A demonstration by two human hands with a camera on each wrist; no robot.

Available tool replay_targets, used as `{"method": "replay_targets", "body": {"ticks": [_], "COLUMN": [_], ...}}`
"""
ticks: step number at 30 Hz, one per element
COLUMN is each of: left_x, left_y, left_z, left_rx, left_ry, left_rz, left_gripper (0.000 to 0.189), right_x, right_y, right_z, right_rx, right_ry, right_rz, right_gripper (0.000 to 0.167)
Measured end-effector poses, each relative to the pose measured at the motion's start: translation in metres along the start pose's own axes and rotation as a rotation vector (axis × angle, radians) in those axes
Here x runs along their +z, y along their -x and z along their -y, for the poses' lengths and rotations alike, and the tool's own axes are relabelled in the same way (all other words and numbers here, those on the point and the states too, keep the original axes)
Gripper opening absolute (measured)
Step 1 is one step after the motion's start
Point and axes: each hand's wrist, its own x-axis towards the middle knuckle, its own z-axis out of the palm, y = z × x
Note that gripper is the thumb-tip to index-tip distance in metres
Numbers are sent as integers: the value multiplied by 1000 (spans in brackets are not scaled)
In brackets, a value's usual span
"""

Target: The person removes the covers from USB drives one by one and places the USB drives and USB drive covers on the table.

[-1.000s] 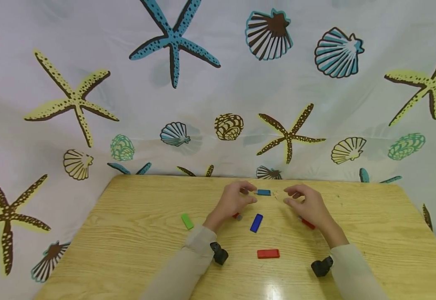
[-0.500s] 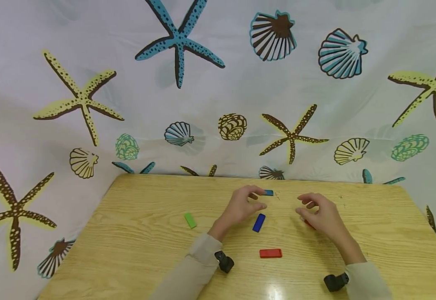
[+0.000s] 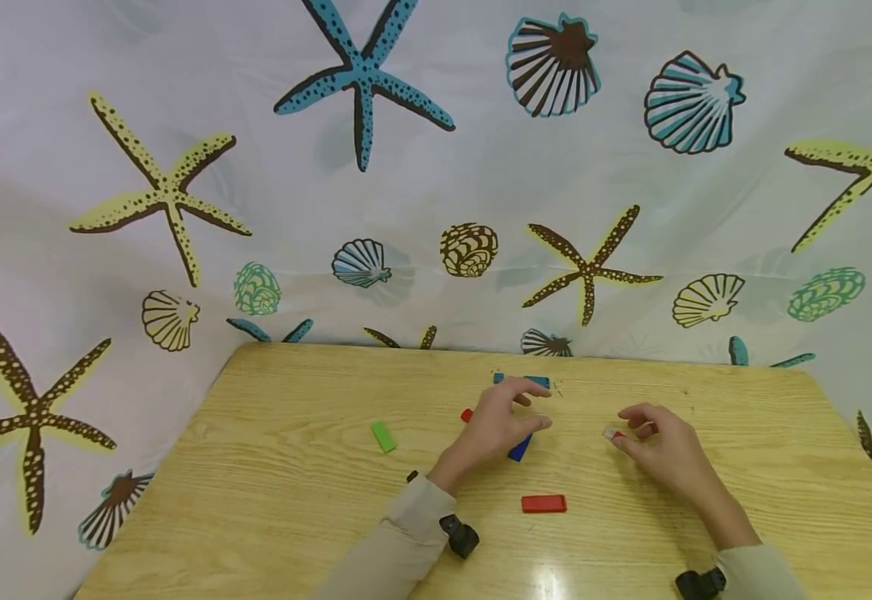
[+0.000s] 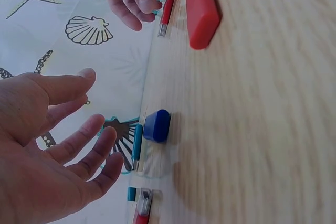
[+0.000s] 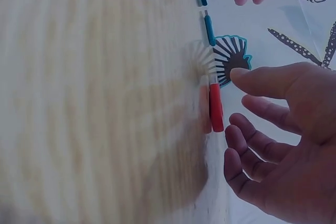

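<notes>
My left hand (image 3: 499, 421) hovers over the table with loosely bent fingers, holding nothing. Partly under it is a dark blue block (image 3: 520, 448); just beyond lie a teal USB stick (image 3: 537, 381) and its small teal cap (image 3: 498, 377). A red USB stick (image 4: 143, 207) with a metal plug shows in the left wrist view, mostly hidden by the hand in the head view. My right hand (image 3: 669, 446) hangs with thumb and fingers parted beside another red USB stick (image 5: 216, 106), which lies on the table, apart from the fingers.
A red block (image 3: 543, 503) lies nearer me, between the forearms. To the left is a green piece (image 3: 383, 437). A small black object (image 3: 413, 476) peeks out by the left sleeve. Shell-print cloth (image 3: 406, 167) stands behind the wooden table (image 3: 271, 467).
My right hand has drawn back and to the right, uncovering the plug end of the red USB stick. My left hand has shifted right, over the blue block; the teal cap now shows.
</notes>
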Motion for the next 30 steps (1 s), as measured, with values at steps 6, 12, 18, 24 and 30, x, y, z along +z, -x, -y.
{"method": "replay_targets", "body": {"ticks": [6, 12, 18, 24, 30], "left_x": [8, 15, 23, 32, 39], "left_y": [1, 0, 0, 0, 0], "left_z": [-6, -10, -12, -15, -18], "left_rx": [26, 32, 36, 75, 72], "left_ry": [-15, -39, -54, -45, -26], "left_rz": [16, 28, 24, 20, 28], "left_gripper": [35, 35, 35, 34, 34], "right_x": [-2, -2, -3, -4, -4], "right_y": [5, 5, 6, 5, 7], "right_z": [-5, -8, -10, -9, -6], "right_rx": [18, 27, 18, 28, 29], "right_ry": [25, 43, 65, 62, 37], "right_rz": [36, 68, 68, 78, 85], "right_gripper": [35, 36, 26, 20, 20]}}
